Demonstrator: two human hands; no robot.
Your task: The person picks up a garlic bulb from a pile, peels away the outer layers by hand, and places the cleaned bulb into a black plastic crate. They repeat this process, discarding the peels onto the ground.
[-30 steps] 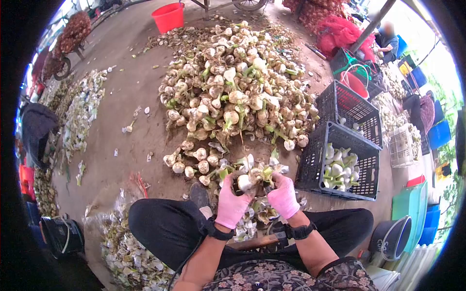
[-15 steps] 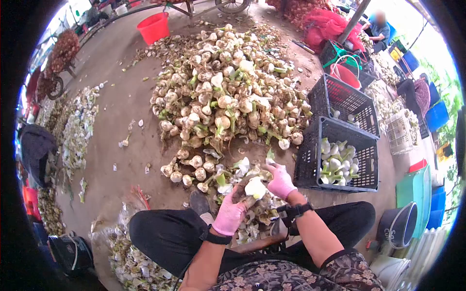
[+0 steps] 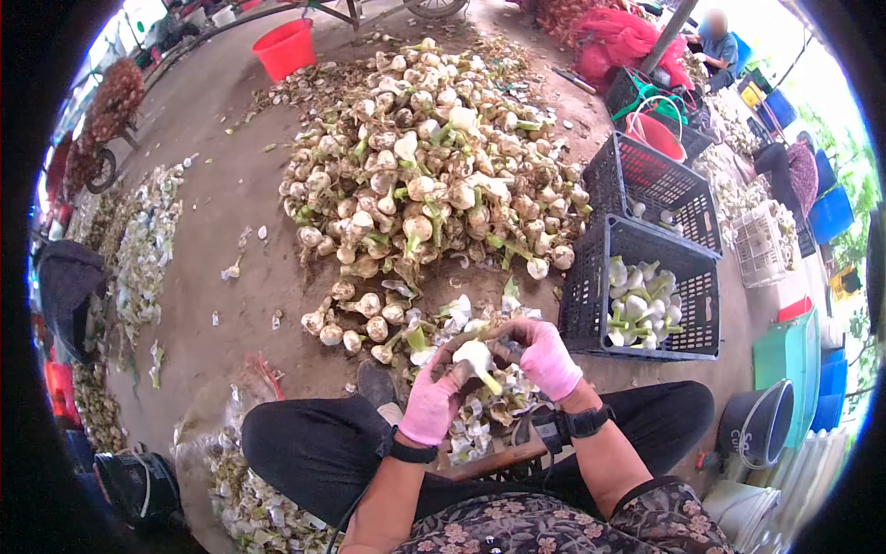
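A white peeled garlic bulb (image 3: 472, 355) with a short pale green stem sits between my two hands, above the ground in front of my crossed legs. My left hand (image 3: 436, 395), in a pink glove with the fingers bare and dirty, is wrapped around the bulb's left side. Gloved the same way, my right hand (image 3: 546, 360) has its bent thumb and fingers pinched at the bulb's right edge. Below lie loose peelings (image 3: 503, 406). Just ahead are several unpeeled bulbs (image 3: 377, 328), at the foot of a large garlic heap (image 3: 434, 175).
To the right stands a black crate (image 3: 572, 305) holding several cleaned bulbs (image 3: 641, 305), with another black crate (image 3: 604, 175) behind it. A red bucket (image 3: 284, 51) is behind the heap. More peelings (image 3: 254, 489) lie by my left knee. A person (image 3: 718, 51) sits far right.
My right hand has come in from the upper right, its fingers now bent against the bulb. The bulb has turned in my left hand, its stem now pointing down and right.
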